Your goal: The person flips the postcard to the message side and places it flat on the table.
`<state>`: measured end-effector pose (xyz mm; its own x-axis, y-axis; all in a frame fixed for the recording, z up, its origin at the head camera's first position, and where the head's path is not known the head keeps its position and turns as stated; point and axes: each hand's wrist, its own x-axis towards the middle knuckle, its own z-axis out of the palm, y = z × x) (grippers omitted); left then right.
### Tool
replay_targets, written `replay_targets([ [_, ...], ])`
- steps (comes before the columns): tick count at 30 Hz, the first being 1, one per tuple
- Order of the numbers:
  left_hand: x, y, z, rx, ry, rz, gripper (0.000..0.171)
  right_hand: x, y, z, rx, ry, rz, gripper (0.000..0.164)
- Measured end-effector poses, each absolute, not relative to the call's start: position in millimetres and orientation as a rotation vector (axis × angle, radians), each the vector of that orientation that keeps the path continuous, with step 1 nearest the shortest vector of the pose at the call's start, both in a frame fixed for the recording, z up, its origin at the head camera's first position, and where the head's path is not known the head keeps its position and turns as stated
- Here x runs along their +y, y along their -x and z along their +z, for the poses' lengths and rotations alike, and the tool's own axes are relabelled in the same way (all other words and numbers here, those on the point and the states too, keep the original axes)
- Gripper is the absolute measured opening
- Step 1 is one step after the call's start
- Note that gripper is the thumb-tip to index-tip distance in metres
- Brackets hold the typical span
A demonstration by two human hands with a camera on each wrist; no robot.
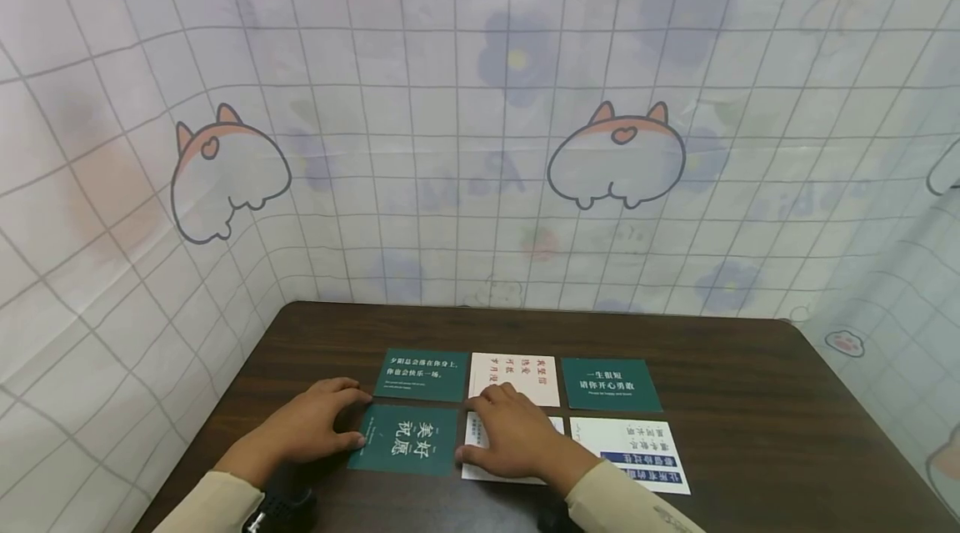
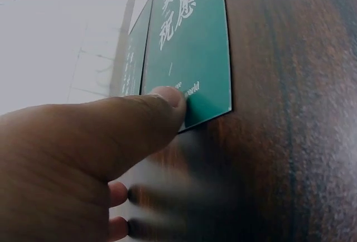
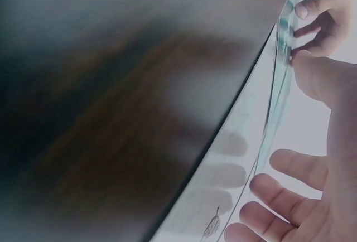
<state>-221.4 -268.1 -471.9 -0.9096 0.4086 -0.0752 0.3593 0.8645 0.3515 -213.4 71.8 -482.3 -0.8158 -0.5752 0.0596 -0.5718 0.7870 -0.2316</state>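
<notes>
Printed cards lie flat in two rows of three. My left hand [image 1: 311,424] is at the left end, its thumb [image 2: 162,100] touching the corner of the front green card [image 1: 378,454] with white lettering. Its other fingers reach toward the left edge of the back green card [image 1: 420,374]. Over the front middle white card [image 1: 480,424] is my right hand [image 1: 517,433], covering much of it, fingers spread and loosely bent. In the right wrist view those fingers [image 3: 273,192] hover close above the white card and cast shadows on it. Neither hand grips anything.
In the back row are a white card with red writing [image 1: 540,374] and another green card [image 1: 611,387]. A white card with blue bands [image 1: 630,450] lies front right. The dark wooden table [image 1: 750,416] is bordered by a grid-patterned curtain [image 1: 450,141].
</notes>
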Motion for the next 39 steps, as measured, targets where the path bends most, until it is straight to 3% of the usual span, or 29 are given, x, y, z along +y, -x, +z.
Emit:
replay_targets([
  [26,-265,224,-472,2.887,-0.549,0.496,0.061,49,216,-478,2.954,0.925,-0.261,0.081],
  [39,-254,228,-467,2.892,-0.513,0.497,0.052,42,220,-470,2.881,0.842,-0.298,0.08],
])
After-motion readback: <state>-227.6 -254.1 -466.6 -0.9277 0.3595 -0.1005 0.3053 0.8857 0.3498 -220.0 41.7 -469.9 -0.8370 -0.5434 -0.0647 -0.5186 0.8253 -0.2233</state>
